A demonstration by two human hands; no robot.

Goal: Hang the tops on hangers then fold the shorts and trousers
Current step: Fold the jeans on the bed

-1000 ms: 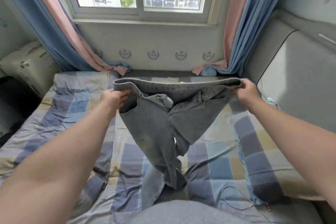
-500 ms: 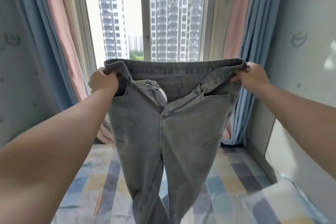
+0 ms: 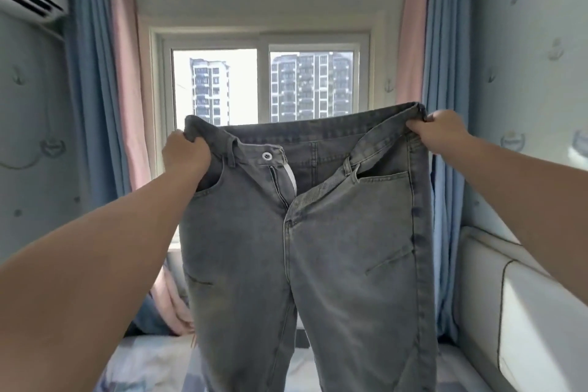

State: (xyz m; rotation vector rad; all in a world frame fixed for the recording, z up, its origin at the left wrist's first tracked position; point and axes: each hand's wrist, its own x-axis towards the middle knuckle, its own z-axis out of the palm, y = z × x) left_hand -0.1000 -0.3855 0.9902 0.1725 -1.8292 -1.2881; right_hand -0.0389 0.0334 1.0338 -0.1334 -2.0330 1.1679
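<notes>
Both grips clamp the trousers' (image 3: 302, 248) waistband: left hand (image 3: 186, 153) at nine o'clock, right hand (image 3: 440, 132) at three.
Held up before the window (image 3: 264, 86), the soft, weighty denim hangs limp; waistband corners look the surest hold.

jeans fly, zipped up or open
Open: on the jeans, the zipper is parted and the button is undone.

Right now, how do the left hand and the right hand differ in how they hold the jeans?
The left hand grips its waistband corner lower; the right hand grips higher, so the jeans hang with the band tilted. The left hand bunches denim in a fist; the right hand pinches the edge. Both hold the jeans up by the waistband.
</notes>
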